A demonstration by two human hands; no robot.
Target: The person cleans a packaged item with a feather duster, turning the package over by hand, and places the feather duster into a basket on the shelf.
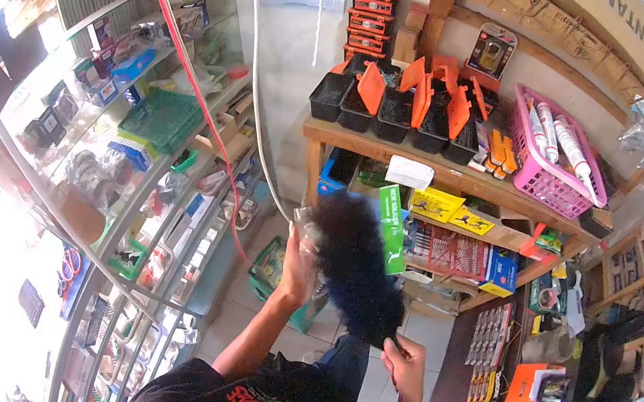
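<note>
A dark, fluffy duster (362, 268) slants across the middle of the view, in front of the wooden shelf. My right hand (405, 364) is closed round its lower end, where the handle is mostly hidden by the fingers. On the other side, my left hand (299, 262) is raised beside the duster's upper end. Its fingers are closed on a small, pale, partly see-through thing (306, 221) whose kind I cannot make out. A white cable (260, 87) hangs down close to that hand; whether they touch is unclear.
Black bins with orange lids (396, 115) and a pink basket (556, 169) of white tubes stand on the wooden shelf (466, 168). A glass display case (153, 231) lines the left, with a red cord (191, 66) before it. A green basket (267, 269) sits low behind my left arm.
</note>
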